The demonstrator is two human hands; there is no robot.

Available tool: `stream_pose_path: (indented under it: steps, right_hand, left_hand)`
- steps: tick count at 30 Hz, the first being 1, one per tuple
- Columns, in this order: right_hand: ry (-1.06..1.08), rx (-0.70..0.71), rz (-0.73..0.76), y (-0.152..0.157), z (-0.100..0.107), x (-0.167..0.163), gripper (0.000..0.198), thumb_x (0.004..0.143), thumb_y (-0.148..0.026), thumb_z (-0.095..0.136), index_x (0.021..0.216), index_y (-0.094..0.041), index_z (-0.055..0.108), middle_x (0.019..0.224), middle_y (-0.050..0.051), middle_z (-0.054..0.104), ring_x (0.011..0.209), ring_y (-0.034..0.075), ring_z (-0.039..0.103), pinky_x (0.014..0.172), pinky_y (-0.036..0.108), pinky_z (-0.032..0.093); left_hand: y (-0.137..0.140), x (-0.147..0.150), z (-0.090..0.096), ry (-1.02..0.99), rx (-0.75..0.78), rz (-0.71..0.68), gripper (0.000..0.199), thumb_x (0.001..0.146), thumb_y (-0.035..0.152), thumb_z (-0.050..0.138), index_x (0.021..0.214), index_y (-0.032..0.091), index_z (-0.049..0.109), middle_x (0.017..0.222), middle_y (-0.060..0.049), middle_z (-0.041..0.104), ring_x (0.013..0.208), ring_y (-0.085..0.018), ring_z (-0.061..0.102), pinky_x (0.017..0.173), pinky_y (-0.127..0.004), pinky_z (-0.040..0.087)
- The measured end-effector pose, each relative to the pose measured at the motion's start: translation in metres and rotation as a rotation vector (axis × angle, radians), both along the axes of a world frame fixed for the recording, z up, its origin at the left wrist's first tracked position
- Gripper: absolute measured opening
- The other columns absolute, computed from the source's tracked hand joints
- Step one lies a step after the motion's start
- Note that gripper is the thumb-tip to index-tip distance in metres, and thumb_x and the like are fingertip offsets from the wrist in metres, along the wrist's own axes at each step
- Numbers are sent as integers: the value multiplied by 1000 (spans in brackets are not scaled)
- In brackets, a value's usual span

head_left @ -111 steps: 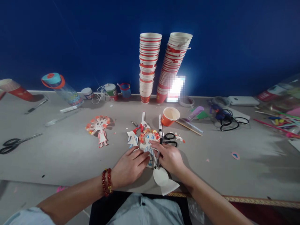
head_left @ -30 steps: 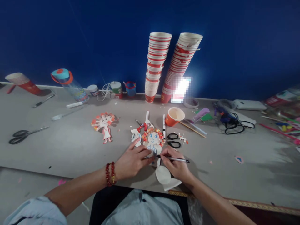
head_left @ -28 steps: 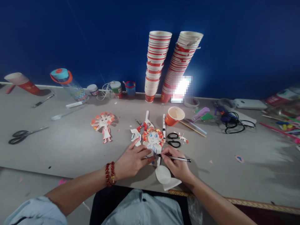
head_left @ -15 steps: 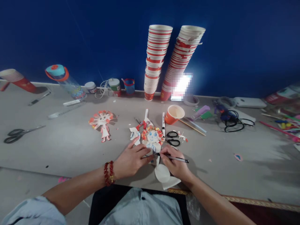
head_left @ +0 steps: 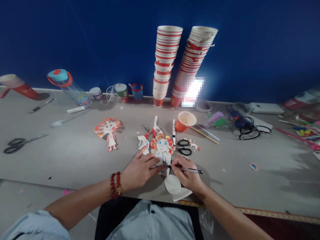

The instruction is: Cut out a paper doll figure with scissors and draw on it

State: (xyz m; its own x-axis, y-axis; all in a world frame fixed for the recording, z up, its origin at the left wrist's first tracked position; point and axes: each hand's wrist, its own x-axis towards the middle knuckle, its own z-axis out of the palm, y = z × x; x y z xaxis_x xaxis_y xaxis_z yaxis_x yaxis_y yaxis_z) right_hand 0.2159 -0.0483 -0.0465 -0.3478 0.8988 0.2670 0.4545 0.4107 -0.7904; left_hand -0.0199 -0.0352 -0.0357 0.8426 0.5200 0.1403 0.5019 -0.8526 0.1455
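Note:
A paper doll (head_left: 163,147) with blue drawn eyes, a smile and curly red-orange hair lies flat on the table in front of me. My left hand (head_left: 140,171) rests on its lower part, fingers stretched out and pressing the paper down. Between the fingers of my right hand (head_left: 188,173) is a pen (head_left: 190,170), its tip on or just over the doll's body. A round white paper piece (head_left: 172,184) lies beneath my right wrist. Black-handled scissors (head_left: 184,147) sit right of the doll, partly hidden. Farther left lies a finished-looking paper doll (head_left: 111,133) in a red-edged dress.
Two tall stacks of paper cups (head_left: 166,63) stand against the blue wall. An orange cup (head_left: 185,121) and a marker (head_left: 174,131) are just beyond the doll. Another pair of scissors (head_left: 21,144) lies far left, near a water bottle (head_left: 70,88). Black cables (head_left: 247,128) lie right.
The pen and my right hand have shifted very slightly over the doll's body. My left hand stays in place on the paper.

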Motion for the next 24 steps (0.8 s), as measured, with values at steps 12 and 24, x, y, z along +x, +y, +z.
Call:
stream_pose_path:
  steps: [12,24]
  right_hand:
    - [39,-15,-3,0,0,0,15,77,-11,46,67,-21,51,57,-3,51,52,13,47,53,24,35]
    - [28,15,-57,-2,-3,1,25,95,-23,48,118,-24,56,103,6,72,94,20,68,81,30,53]
  left_hand:
    - [0,-1,0,7,18,-3,34,95,24,49,128,27,55,127,-4,59,116,-21,49,116,-53,9]
    - [-1,0,2,13,25,11,35,96,25,47,129,28,53,131,-3,57,119,-23,45,111,-50,17]
